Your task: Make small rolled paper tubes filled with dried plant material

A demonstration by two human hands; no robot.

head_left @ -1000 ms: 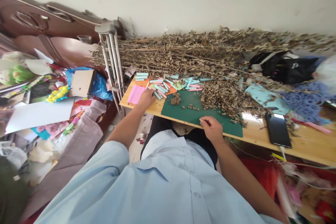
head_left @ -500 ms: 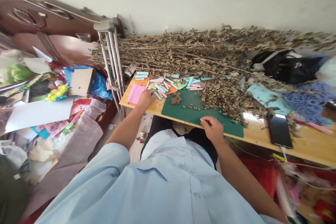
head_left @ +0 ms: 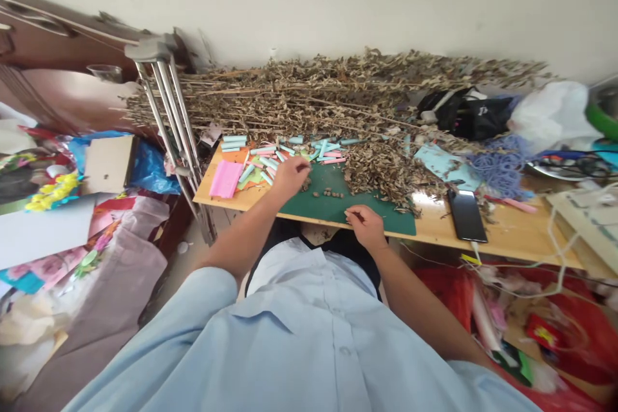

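Note:
My left hand is over the left end of the green mat, fingers pinched together; whatever is between them is too small to make out. It partly covers a small heap of brown clumps. To its right, several little brown pellets lie in a short row. My right hand rests at the mat's front edge with curled fingers, and I cannot see what they hold, if anything. Pale blue and pink paper rolls are strewn left of and behind my left hand, beside a stack of pink paper.
Crumbled dry leaves are piled on the mat's right side. Long dried plant stalks fill the back along the wall. A phone on a cable lies to the right. Metal crutches stand at the table's left end.
My left hand has moved right, from beside the pink paper to the brown clumps on the mat. My right hand stays at the mat's front edge. The view has turned right.

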